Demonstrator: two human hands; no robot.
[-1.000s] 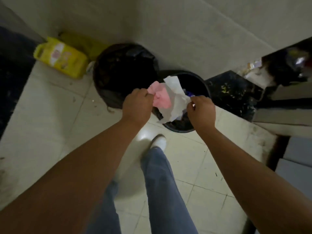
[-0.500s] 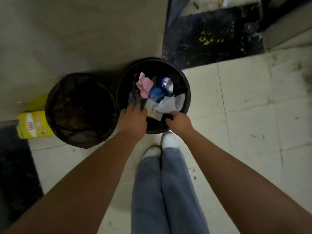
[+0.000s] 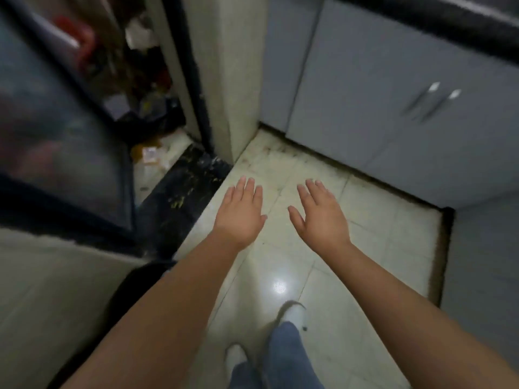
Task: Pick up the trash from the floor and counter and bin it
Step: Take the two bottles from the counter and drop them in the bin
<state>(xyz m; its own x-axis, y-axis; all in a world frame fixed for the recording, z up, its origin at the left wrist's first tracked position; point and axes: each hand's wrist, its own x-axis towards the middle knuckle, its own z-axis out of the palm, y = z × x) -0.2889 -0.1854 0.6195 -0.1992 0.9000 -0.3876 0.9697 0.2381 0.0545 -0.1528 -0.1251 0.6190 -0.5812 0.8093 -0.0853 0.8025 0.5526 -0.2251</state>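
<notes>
My left hand (image 3: 241,214) and my right hand (image 3: 321,213) hover side by side over the pale floor tiles, palms down, fingers spread, nothing in either. A dark edge of the black bin (image 3: 140,279) shows under my left forearm; its inside is hidden. Some litter (image 3: 150,154), a small orange and white wrapper, lies on the floor past the dark threshold to the upper left.
Grey cabinet doors (image 3: 393,108) with metal handles line the right under a dark counter edge. A pale wall pillar (image 3: 236,80) stands ahead. A glass door (image 3: 56,136) and cluttered dark space fill the left. My white shoes (image 3: 295,315) stand on the tiles below.
Both hands have let go of the pink and white paper in the bin and now spread flat. The view has swung away from the bins toward the cabinets.
</notes>
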